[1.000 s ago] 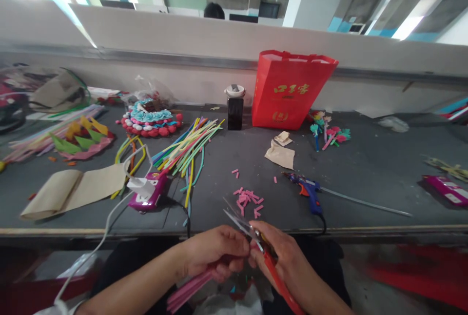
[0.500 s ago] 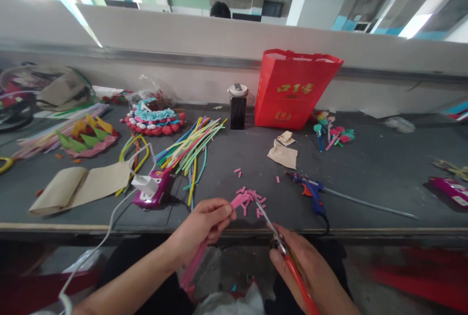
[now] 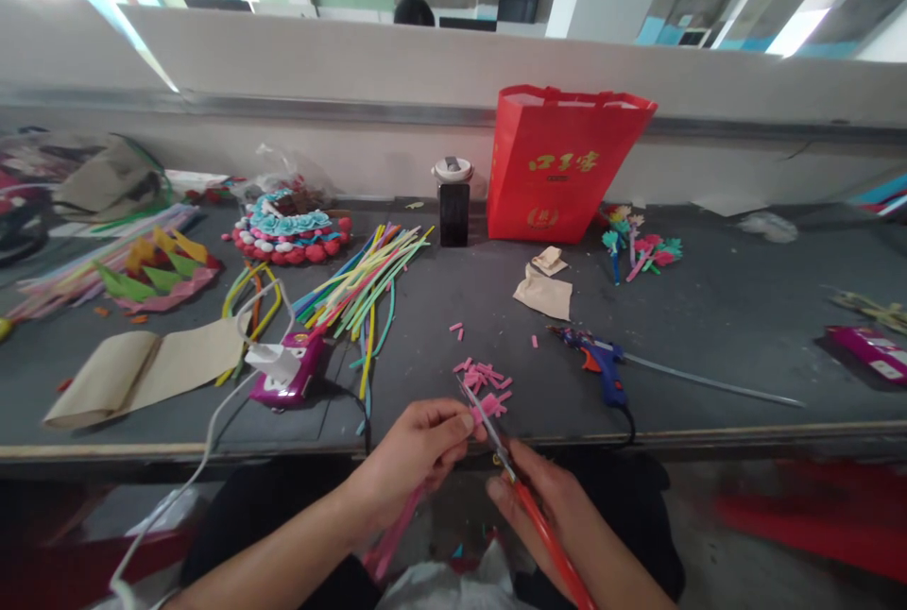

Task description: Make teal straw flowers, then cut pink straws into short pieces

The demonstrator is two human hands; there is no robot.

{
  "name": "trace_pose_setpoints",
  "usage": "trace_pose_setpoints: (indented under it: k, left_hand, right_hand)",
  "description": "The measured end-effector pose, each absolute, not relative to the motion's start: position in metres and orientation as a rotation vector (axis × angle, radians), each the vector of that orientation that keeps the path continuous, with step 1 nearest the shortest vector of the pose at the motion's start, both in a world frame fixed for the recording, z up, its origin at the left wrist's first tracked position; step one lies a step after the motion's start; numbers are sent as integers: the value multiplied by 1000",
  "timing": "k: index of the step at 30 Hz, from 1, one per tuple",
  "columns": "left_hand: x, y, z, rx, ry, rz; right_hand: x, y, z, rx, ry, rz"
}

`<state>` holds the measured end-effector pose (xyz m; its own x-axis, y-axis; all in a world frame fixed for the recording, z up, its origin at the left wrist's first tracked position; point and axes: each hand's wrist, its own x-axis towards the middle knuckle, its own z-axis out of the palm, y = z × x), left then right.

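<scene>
Pinched in my left hand (image 3: 432, 445) is a long pink strip (image 3: 397, 530), its tail hanging below the table edge and its short end poking out past my fingertips. My right hand (image 3: 549, 492) is wrapped round a pair of scissors (image 3: 542, 520) with red-orange handles. The scissor blades lie across the strip's short end, close to my left fingertips; how far apart the blades are is hard to make out. Just beyond, a small pile of cut pink pieces (image 3: 485, 376) lies on the dark table (image 3: 439, 308), with a few strays farther off.
A blue glue gun (image 3: 602, 369) with a clear stick lies to the right, near crumpled brown paper (image 3: 544, 294). Behind stand a red bag (image 3: 567, 166) and a phone (image 3: 454, 213) against a cup. Leftward are colourful strips (image 3: 368, 279), a purple power socket (image 3: 294, 374) and a paper roll (image 3: 106, 374).
Both hands have moved nearer each other and slightly toward me. The scissors have swung left, across the strip's end, which now shows shorter beyond my left fingers. The view has shifted slightly.
</scene>
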<state>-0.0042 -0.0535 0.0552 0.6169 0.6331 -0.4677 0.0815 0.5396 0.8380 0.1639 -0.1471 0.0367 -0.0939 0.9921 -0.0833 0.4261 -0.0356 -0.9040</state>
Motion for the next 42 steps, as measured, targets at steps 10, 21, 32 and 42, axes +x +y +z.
trace_pose_setpoints:
  k: [10,21,32,42]
  left_hand:
    - [-1,-52,54,952,863,318]
    - [1,-44,52,994,876,295]
    - [0,-18,37,965,898,313]
    - [2,-2,31,917,853,360]
  right_hand:
    - [161,-145,19,-1469,-1453,1120]
    - [162,-136,11,-1480,-1403,1109]
    - [164,-111,10,-1549,-1386,1226]
    - [172,-90,17,-1606,-1447,1149]
